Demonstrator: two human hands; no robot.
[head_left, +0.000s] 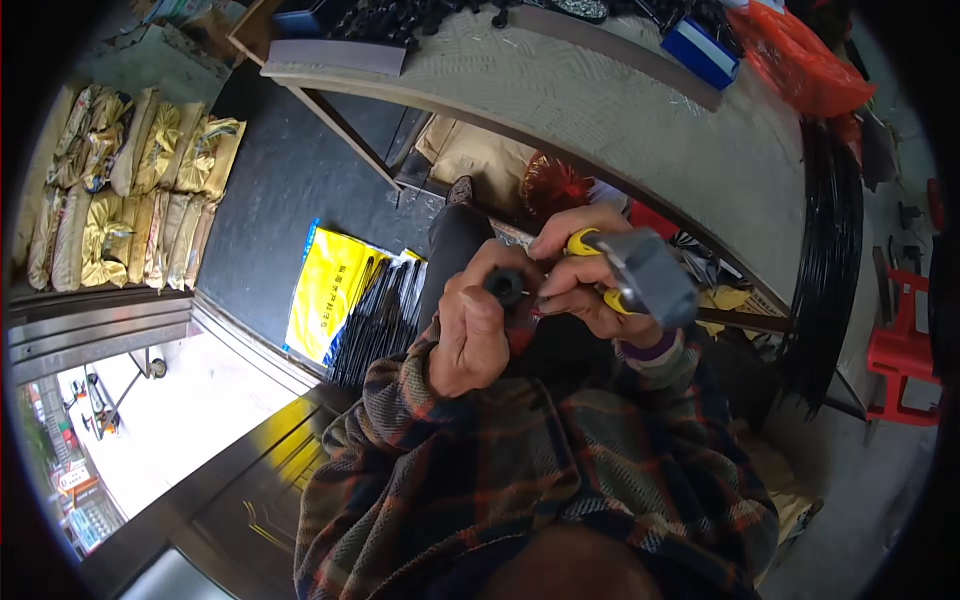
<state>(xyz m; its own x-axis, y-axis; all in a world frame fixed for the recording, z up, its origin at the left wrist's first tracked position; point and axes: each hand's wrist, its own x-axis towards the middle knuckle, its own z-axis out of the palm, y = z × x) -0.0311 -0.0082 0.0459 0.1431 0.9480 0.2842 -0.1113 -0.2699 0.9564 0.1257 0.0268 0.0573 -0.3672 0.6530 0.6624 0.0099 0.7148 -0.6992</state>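
Observation:
Both my hands are raised close together in front of my plaid jacket. My left hand [472, 335] is closed around a small round black piece [504, 287], whose dark end faces up between thumb and fingers. Beside it, my right hand [585, 268] grips a yellow-and-grey tool [652, 280] with two yellow handle parts and a blocky dark grey body. The tool is blurred, and its exact kind cannot be made out. The right fingertips come near the black piece; whether they touch it I cannot tell.
A workbench [560, 110] ahead carries black parts, a blue box [700, 54] and a red plastic bag [800, 65]. Long black strands [828, 270] hang at its right, near a red stool [903, 345]. Black strips [375, 320] lie on a yellow bag [330, 285]; stacked sacks [130, 190] stand left.

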